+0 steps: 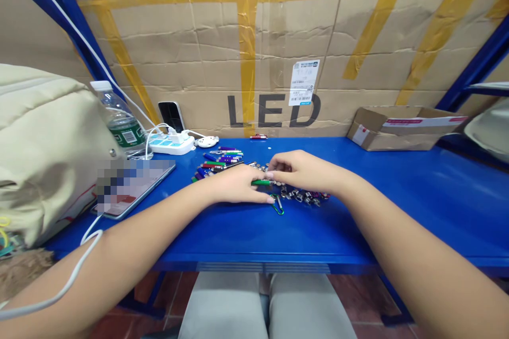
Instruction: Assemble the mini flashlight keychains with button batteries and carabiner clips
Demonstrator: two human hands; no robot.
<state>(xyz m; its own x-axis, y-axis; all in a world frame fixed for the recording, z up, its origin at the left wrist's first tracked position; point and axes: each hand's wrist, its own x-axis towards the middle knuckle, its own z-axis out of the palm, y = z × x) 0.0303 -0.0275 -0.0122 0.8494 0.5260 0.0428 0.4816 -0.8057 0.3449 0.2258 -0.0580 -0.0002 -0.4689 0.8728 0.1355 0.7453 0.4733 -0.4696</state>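
My left hand (238, 183) is closed round a slim green metal tube (261, 183), which looks like a small penlight. At the tube's silver end, my right hand (296, 167) has its thumb and fingers pinched together; whatever is between them is too small to make out. Just below my left thumb lies a green carabiner clip (279, 207) with a silver part. Behind and left of my left hand is a pile of similar coloured tubes (228, 159) in blue, purple, green and red. Small silver metal pieces (304, 196) are scattered under and beside my right hand.
A red tube (258, 137) lies near the cardboard wall. At left stand a beige bag (47, 137), a water bottle (125, 127), a white power strip (170, 144) and a tablet (139, 190). An open cardboard box (405, 130) sits at the back right of the blue table (437, 212).
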